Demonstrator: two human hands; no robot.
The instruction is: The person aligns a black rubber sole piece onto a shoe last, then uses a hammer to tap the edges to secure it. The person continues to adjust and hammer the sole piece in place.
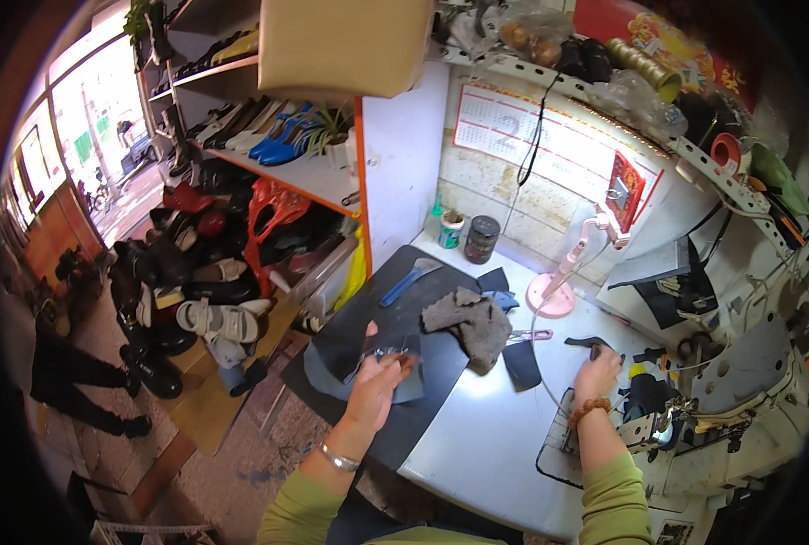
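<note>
My left hand (379,386) is over the black mat, its thumb raised and its fingers curled round something dark and shiny that I cannot make out. Under and beside that hand lie flat dark grey-blue sheets (327,374). My right hand (597,374) is on the white table, its fingers closed at a short black strip-like piece (586,341) that sticks out on their far side. Between the hands are a crumpled grey-brown cloth (473,327), a small black square piece (522,365) and a pink-handled tool (532,335).
On the black mat (414,313) rests a blue-handled tool (404,283). A pink lamp (552,295), a dark jar (483,239) and a small tub (451,230) stand at the back. To the right is a sewing machine (740,391); shoes (218,320) are piled at left.
</note>
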